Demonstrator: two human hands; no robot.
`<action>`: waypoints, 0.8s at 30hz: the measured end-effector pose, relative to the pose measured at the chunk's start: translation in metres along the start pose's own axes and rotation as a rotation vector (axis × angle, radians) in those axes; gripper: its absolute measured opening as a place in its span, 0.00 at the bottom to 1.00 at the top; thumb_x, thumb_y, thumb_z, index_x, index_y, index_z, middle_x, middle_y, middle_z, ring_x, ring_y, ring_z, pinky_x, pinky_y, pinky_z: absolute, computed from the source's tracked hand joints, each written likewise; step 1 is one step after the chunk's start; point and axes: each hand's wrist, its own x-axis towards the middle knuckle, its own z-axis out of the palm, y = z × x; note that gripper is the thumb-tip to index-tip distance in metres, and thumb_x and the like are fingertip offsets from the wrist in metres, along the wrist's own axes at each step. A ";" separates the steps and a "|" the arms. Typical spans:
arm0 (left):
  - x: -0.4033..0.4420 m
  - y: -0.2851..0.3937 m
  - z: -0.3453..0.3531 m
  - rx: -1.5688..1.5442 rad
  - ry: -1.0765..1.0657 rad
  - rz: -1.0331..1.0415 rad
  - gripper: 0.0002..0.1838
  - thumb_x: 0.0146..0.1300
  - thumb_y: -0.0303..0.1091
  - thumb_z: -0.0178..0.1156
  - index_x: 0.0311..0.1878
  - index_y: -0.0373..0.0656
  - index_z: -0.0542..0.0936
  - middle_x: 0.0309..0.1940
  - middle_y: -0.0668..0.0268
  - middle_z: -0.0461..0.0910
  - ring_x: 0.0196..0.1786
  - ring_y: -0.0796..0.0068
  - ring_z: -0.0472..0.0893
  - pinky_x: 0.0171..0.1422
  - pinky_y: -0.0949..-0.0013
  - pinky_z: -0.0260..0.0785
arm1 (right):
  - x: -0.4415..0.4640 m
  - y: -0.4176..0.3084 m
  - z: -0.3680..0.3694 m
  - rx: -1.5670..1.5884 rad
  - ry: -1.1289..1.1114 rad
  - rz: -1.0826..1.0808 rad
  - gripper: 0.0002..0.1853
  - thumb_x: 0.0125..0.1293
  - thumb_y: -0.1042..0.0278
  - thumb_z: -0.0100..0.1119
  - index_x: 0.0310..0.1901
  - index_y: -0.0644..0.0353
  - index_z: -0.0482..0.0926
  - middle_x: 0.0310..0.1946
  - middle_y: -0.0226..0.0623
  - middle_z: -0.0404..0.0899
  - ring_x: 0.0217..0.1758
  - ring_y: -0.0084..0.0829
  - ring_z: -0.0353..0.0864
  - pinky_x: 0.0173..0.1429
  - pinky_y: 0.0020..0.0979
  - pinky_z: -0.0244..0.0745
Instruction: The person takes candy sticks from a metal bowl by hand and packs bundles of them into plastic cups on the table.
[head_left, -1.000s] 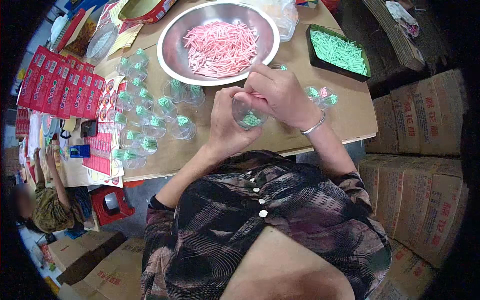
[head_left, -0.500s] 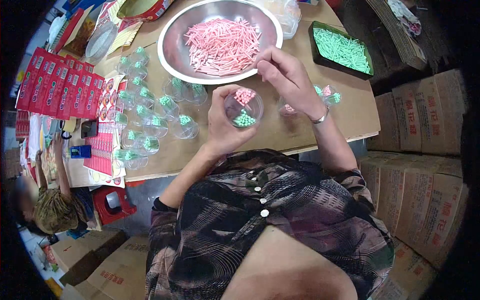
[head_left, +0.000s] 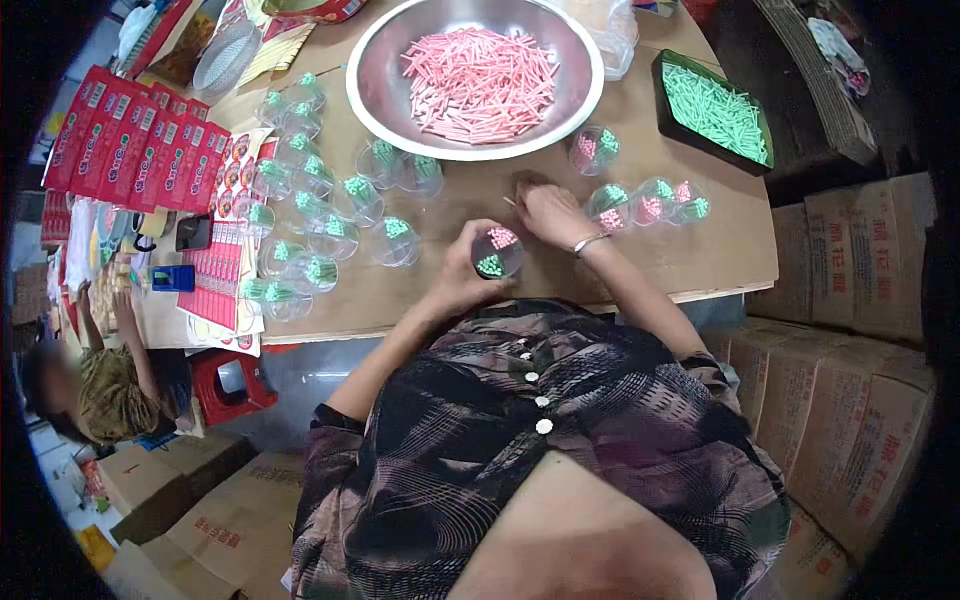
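My left hand [head_left: 467, 268] is wrapped round a clear plastic cup [head_left: 513, 252], which holds a bunch of pink sticks and a bunch of green sticks. Low over the table, to the right of that cup, my right hand [head_left: 556, 216] has its fingers closed. A thin pale stick [head_left: 509, 201] pokes out at its fingertips. Beyond both hands stands a steel bowl [head_left: 375, 110] with a heap of pink sticks [head_left: 480, 85]. Cups with pink and green sticks [head_left: 653, 203] stand just right of my right hand, and one more such cup [head_left: 594, 150] is behind it.
Several cups with green sticks [head_left: 325, 230] crowd the left side. A black tray of green sticks [head_left: 715, 110] is at the back right. Red printed boxes [head_left: 135, 145] and sticker sheets [head_left: 213, 280] lie far left, near another person [head_left: 115, 390]. Cartons [head_left: 850, 250] are stacked at right.
My right hand has moved from the bowl's rim down to the table. The cup in my left hand has come lower and nearer my body. The view has shifted slightly.
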 end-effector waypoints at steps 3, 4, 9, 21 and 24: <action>0.007 -0.007 0.008 0.043 -0.033 0.141 0.37 0.43 0.31 0.74 0.58 0.39 0.68 0.46 0.60 0.74 0.50 0.66 0.76 0.58 0.66 0.69 | 0.006 0.006 0.006 0.017 -0.063 -0.010 0.09 0.57 0.70 0.56 0.30 0.70 0.79 0.27 0.53 0.80 0.30 0.53 0.79 0.36 0.45 0.74; 0.011 -0.009 0.011 0.049 -0.050 0.191 0.37 0.43 0.32 0.74 0.58 0.39 0.68 0.46 0.60 0.75 0.50 0.65 0.75 0.58 0.66 0.69 | 0.006 0.010 0.006 0.018 -0.086 -0.005 0.09 0.57 0.71 0.56 0.29 0.70 0.79 0.27 0.54 0.81 0.30 0.54 0.80 0.36 0.46 0.75; 0.026 -0.007 0.026 0.158 0.000 0.286 0.37 0.38 0.30 0.74 0.56 0.42 0.70 0.47 0.60 0.73 0.49 0.58 0.74 0.57 0.62 0.68 | 0.014 0.005 0.000 -0.064 -0.065 -0.021 0.09 0.56 0.71 0.57 0.29 0.71 0.79 0.27 0.53 0.81 0.30 0.53 0.80 0.35 0.46 0.75; 0.056 -0.004 0.049 0.254 -0.035 0.255 0.38 0.43 0.34 0.73 0.60 0.44 0.69 0.47 0.56 0.72 0.46 0.55 0.74 0.50 0.58 0.70 | 0.006 -0.011 -0.092 -0.102 0.244 -0.124 0.07 0.53 0.75 0.57 0.36 0.63 0.76 0.30 0.41 0.76 0.30 0.41 0.79 0.36 0.39 0.74; 0.063 0.010 0.052 0.367 -0.015 0.209 0.40 0.45 0.33 0.74 0.63 0.41 0.67 0.44 0.57 0.74 0.46 0.61 0.75 0.51 0.60 0.70 | 0.030 0.016 -0.085 -0.051 0.398 -0.245 0.09 0.55 0.74 0.58 0.39 0.62 0.75 0.33 0.38 0.75 0.32 0.40 0.79 0.37 0.37 0.76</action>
